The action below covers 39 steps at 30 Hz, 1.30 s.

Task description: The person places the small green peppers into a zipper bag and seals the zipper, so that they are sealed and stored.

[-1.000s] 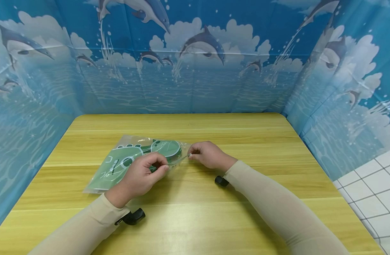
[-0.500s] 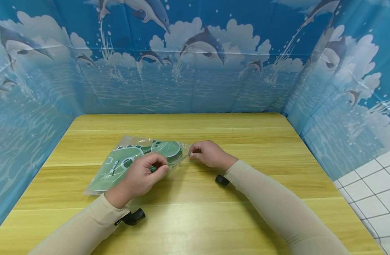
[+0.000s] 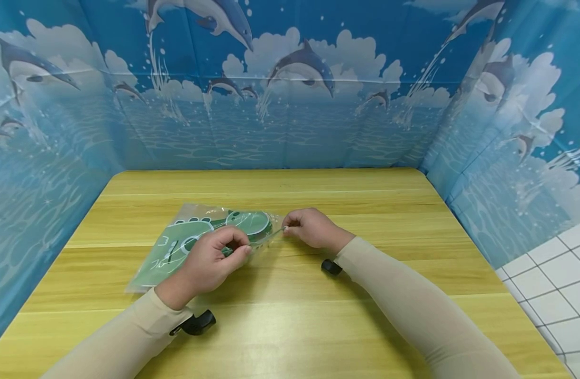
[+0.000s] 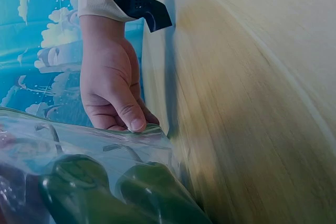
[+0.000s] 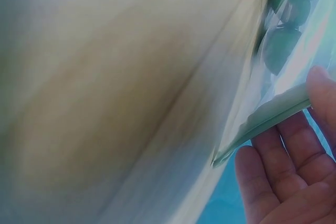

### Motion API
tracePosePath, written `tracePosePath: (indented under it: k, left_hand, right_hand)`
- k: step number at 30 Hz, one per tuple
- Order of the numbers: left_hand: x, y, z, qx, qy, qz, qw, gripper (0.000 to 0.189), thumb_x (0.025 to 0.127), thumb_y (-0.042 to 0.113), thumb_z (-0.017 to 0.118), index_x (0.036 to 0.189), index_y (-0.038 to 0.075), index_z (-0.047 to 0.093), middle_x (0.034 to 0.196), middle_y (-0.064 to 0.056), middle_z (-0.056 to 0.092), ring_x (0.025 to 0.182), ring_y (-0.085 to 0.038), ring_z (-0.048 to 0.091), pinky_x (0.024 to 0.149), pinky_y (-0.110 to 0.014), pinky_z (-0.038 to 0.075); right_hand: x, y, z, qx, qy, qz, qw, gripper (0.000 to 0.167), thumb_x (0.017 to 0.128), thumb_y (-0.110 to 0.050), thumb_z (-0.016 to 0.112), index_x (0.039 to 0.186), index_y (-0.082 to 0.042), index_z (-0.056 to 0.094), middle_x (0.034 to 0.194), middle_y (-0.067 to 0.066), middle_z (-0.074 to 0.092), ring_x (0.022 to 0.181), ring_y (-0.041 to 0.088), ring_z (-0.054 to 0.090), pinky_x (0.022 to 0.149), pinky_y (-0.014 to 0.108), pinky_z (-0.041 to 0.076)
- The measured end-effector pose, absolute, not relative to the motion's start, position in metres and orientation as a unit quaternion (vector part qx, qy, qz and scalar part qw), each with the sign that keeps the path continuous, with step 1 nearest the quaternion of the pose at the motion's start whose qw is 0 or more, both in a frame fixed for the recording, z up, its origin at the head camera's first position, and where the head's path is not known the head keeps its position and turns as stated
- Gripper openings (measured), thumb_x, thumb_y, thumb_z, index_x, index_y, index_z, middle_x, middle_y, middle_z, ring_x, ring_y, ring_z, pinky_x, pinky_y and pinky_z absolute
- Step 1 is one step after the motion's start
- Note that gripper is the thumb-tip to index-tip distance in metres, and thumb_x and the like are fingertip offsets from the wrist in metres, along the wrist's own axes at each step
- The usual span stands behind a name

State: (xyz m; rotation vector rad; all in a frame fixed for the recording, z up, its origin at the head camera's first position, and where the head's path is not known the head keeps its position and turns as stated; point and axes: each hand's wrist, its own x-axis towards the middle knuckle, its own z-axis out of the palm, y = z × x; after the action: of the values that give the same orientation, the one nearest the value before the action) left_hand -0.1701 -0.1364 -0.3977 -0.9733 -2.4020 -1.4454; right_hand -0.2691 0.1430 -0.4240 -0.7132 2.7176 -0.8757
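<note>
A clear plastic zip bag (image 3: 153, 266) with a green, white-outlined cartoon figure showing on it lies left of the table's middle, its right edge lifted. My left hand (image 3: 206, 266) reaches over the bag and pinches that edge between thumb and forefinger. At the far end of the same edge, my right hand (image 3: 313, 230) pinches the bag's corner. The right wrist view shows the green zip strip (image 5: 278, 111) held between thumb and fingers, its end sticking out past them. In the left wrist view, rounded green shapes (image 4: 79, 182) show through the plastic below the right hand (image 4: 113, 85).
Everything rests on a wood-grain table (image 3: 365, 326). A blue curtain (image 3: 290, 131) printed with dolphins hangs round its back and sides. White tiles (image 3: 555, 268) show at the right. A small black camera (image 3: 197, 322) sits on the left wrist, another black camera (image 3: 331, 267) on the right.
My right hand has slid very slightly to the right along with the bag's corner. The bag has shifted a little toward me. My left hand stays in place.
</note>
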Motion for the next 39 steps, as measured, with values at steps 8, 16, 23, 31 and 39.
tracePosePath:
  k: [8,16,23,31,39]
  left_hand:
    - [-0.1698,-0.1368,-0.3971,-0.328,-0.802,-0.491,0.092,0.017,0.099,0.001,0.068,0.094,0.017,0.068,0.087,0.007,0.063,0.077,-0.009,0.056,0.069,-0.027,0.05]
    - [-0.1693,-0.1366,-0.3964,-0.334,-0.8,-0.489,0.098,0.017,0.099,0.0,0.068,0.094,0.017,0.067,0.087,0.007,0.063,0.079,-0.008,0.059,0.073,-0.027,0.054]
    - [-0.169,-0.1365,-0.3971,-0.341,-0.796,-0.49,0.101,0.017,0.099,-0.001,0.067,0.095,0.016,0.067,0.088,0.006,0.063,0.079,-0.008,0.06,0.073,-0.027,0.055]
    - [-0.1698,-0.1362,-0.3981,-0.345,-0.791,-0.494,0.105,0.018,0.099,-0.001,0.066,0.095,0.016,0.067,0.087,0.006,0.063,0.077,-0.008,0.059,0.071,-0.027,0.054]
    - [-0.1707,-0.1358,-0.3992,-0.349,-0.787,-0.498,0.105,0.019,0.099,-0.002,0.066,0.095,0.016,0.067,0.086,0.006,0.063,0.076,-0.008,0.059,0.071,-0.027,0.054]
  right_hand:
    - [-0.2691,0.1434,-0.4218,-0.236,0.921,-0.294,0.101,0.01,0.104,-0.023,0.068,0.107,-0.021,0.077,0.105,-0.005,0.076,0.095,0.012,0.067,0.087,0.038,0.057]
    - [-0.2689,0.1441,-0.4215,-0.228,0.926,-0.283,0.103,0.009,0.104,-0.024,0.068,0.106,-0.023,0.077,0.108,-0.005,0.075,0.093,0.013,0.064,0.085,0.038,0.055]
    - [-0.2709,0.1467,-0.4224,-0.226,0.926,-0.286,0.1,0.011,0.104,-0.023,0.068,0.108,-0.02,0.077,0.108,-0.002,0.076,0.092,0.015,0.064,0.085,0.038,0.054]
    - [-0.2756,0.1488,-0.424,-0.223,0.923,-0.296,0.103,0.011,0.105,-0.022,0.067,0.108,-0.019,0.077,0.109,-0.003,0.075,0.093,0.015,0.063,0.084,0.038,0.054]
    - [-0.2778,0.1483,-0.4227,-0.211,0.927,-0.289,0.116,0.012,0.106,-0.023,0.066,0.11,-0.018,0.077,0.107,-0.001,0.075,0.086,0.017,0.059,0.077,0.035,0.05]
